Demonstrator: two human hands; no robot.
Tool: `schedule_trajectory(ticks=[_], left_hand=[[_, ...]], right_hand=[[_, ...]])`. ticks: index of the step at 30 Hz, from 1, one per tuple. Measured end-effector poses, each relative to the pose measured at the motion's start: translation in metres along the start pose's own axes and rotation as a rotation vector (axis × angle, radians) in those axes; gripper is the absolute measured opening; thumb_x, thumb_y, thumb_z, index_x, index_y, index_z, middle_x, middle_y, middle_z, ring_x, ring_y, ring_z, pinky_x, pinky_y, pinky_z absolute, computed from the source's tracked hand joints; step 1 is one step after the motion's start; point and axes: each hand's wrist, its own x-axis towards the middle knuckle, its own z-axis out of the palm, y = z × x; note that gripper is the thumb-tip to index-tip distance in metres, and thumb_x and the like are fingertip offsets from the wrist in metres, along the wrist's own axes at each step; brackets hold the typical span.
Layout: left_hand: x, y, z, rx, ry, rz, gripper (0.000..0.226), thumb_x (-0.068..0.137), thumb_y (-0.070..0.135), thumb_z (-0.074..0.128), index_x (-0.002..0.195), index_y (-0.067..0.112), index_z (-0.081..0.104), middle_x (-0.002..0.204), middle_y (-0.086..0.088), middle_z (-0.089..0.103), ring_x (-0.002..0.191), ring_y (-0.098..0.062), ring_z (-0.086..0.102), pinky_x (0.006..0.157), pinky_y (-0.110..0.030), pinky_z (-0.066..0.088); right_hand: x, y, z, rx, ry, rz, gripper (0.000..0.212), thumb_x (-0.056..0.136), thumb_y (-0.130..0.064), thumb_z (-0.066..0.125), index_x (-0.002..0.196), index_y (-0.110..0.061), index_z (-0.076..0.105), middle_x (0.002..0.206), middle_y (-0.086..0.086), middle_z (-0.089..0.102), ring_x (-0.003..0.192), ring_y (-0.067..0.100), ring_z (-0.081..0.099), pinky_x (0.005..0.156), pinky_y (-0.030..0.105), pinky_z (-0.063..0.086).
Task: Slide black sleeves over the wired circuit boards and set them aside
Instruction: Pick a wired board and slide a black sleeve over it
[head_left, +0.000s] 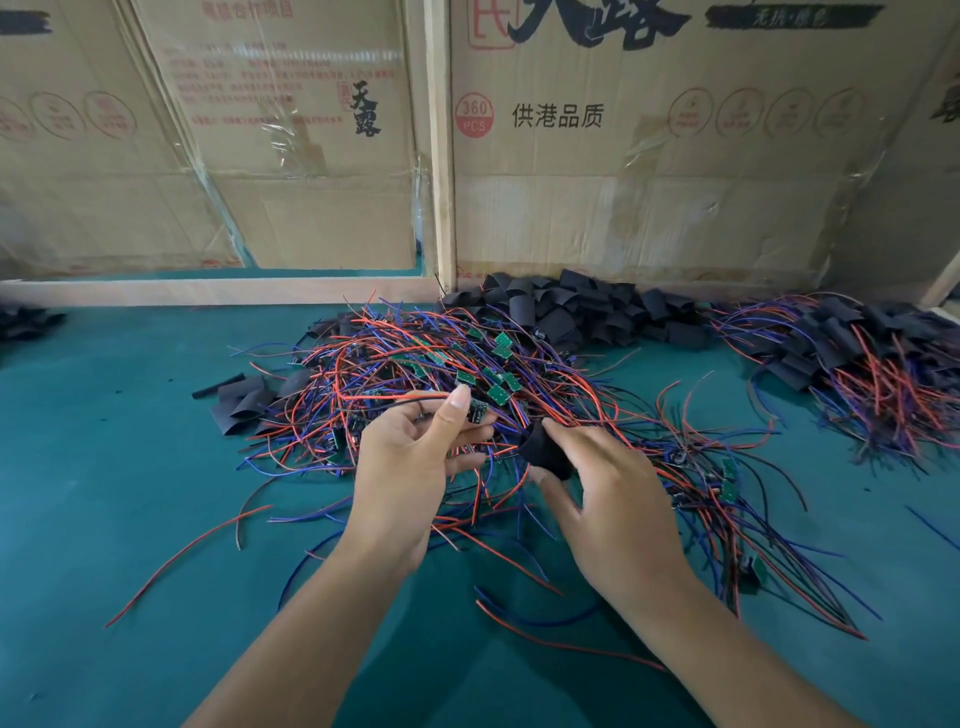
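Observation:
My left hand (415, 467) pinches a small wired circuit board (477, 410) between thumb and fingers, its red and blue wires trailing down through the palm. My right hand (608, 499) holds a black sleeve (545, 451) a short way to the right of the board, its open end turned toward it. Both hands hover above a tangled heap of bare green boards with red and blue wires (441, 374). Loose black sleeves (571, 312) are piled at the back. A heap of sleeved boards (857, 358) lies at the right.
Green mat (130, 493) covers the table. Cardboard boxes (623, 156) and a wooden rail (208, 291) wall off the back. A few flat black sleeves (239, 402) lie left of the wire heap, and more dark pieces (26, 319) sit at the far left edge.

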Motion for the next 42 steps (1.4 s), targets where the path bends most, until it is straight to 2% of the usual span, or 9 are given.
schedule_trajectory(ticks=[5, 9, 14, 19, 24, 30, 34, 39, 42], left_hand=[[-0.001, 0.001, -0.001, 0.099, 0.040, 0.064, 0.024, 0.086, 0.034, 0.071, 0.088, 0.011, 0.070, 0.085, -0.010, 0.075, 0.078, -0.019, 0.072, 0.061, -0.027, 0.059], [-0.006, -0.001, 0.002, 0.100, -0.018, 0.030, 0.014, 0.078, 0.040, 0.074, 0.072, 0.027, 0.075, 0.070, 0.004, 0.066, 0.069, -0.011, 0.064, 0.061, -0.026, 0.058], [-0.011, -0.007, 0.009, -0.090, -0.018, -0.126, 0.022, 0.069, 0.037, 0.079, 0.068, 0.015, 0.072, 0.068, -0.006, 0.064, 0.062, -0.015, 0.063, 0.062, -0.023, 0.057], [-0.008, -0.006, 0.010, -0.256, -0.031, -0.241, 0.023, 0.075, 0.027, 0.076, 0.070, 0.008, 0.065, 0.065, -0.005, 0.061, 0.060, -0.014, 0.065, 0.059, -0.019, 0.056], [-0.009, -0.007, 0.011, -0.206, -0.058, -0.226, 0.022, 0.075, 0.028, 0.076, 0.074, 0.008, 0.065, 0.067, -0.005, 0.061, 0.059, -0.013, 0.058, 0.062, -0.020, 0.057], [-0.010, -0.011, 0.012, -0.206, -0.076, -0.298, 0.025, 0.072, 0.031, 0.077, 0.077, 0.010, 0.063, 0.067, -0.002, 0.057, 0.056, -0.011, 0.054, 0.055, -0.018, 0.052], [-0.010, -0.012, 0.012, -0.172, -0.104, -0.332, 0.026, 0.075, 0.033, 0.076, 0.075, 0.012, 0.060, 0.065, -0.001, 0.056, 0.054, -0.009, 0.055, 0.053, -0.018, 0.051], [-0.010, -0.012, 0.012, -0.136, -0.098, -0.309, 0.027, 0.073, 0.034, 0.075, 0.074, 0.012, 0.061, 0.066, -0.001, 0.056, 0.056, -0.009, 0.053, 0.055, -0.018, 0.051], [-0.013, -0.014, 0.014, -0.130, -0.124, -0.308, 0.022, 0.073, 0.033, 0.075, 0.066, 0.014, 0.066, 0.063, -0.001, 0.056, 0.053, -0.009, 0.053, 0.053, -0.019, 0.051]], right_hand=[[0.004, 0.006, 0.000, -0.029, -0.093, 0.026, 0.043, 0.097, -0.024, 0.063, 0.138, -0.013, 0.055, 0.126, 0.001, 0.062, 0.117, 0.026, 0.057, 0.097, 0.044, 0.044], [0.002, 0.001, 0.001, 0.028, -0.011, -0.016, 0.043, 0.092, -0.017, 0.070, 0.133, -0.012, 0.058, 0.123, 0.002, 0.061, 0.115, 0.026, 0.057, 0.096, 0.043, 0.045], [0.001, -0.003, 0.002, 0.073, 0.066, -0.104, 0.044, 0.089, -0.011, 0.073, 0.131, -0.007, 0.059, 0.120, 0.004, 0.061, 0.112, 0.024, 0.059, 0.093, 0.032, 0.046], [0.002, 0.001, 0.004, 0.036, 0.073, -0.153, 0.044, 0.086, -0.006, 0.076, 0.128, -0.006, 0.063, 0.113, 0.006, 0.063, 0.102, 0.023, 0.062, 0.085, 0.021, 0.042], [0.002, 0.003, 0.002, -0.001, 0.089, -0.181, 0.045, 0.086, -0.011, 0.076, 0.129, -0.007, 0.063, 0.111, 0.006, 0.062, 0.100, 0.025, 0.062, 0.083, 0.026, 0.045], [0.001, 0.006, 0.003, -0.028, 0.086, -0.175, 0.046, 0.085, -0.009, 0.077, 0.129, -0.006, 0.063, 0.110, 0.007, 0.062, 0.099, 0.026, 0.062, 0.083, 0.026, 0.045], [0.001, 0.007, 0.003, -0.010, 0.080, -0.178, 0.046, 0.085, -0.008, 0.078, 0.128, -0.007, 0.063, 0.110, 0.006, 0.062, 0.099, 0.024, 0.062, 0.082, 0.026, 0.045], [0.001, 0.005, 0.003, 0.008, 0.061, -0.190, 0.041, 0.088, -0.011, 0.075, 0.127, -0.009, 0.063, 0.110, 0.004, 0.061, 0.097, 0.024, 0.062, 0.076, 0.032, 0.052], [0.001, 0.005, 0.003, 0.019, 0.066, -0.196, 0.043, 0.088, -0.012, 0.075, 0.128, -0.009, 0.063, 0.110, 0.004, 0.061, 0.098, 0.024, 0.061, 0.076, 0.032, 0.052]])
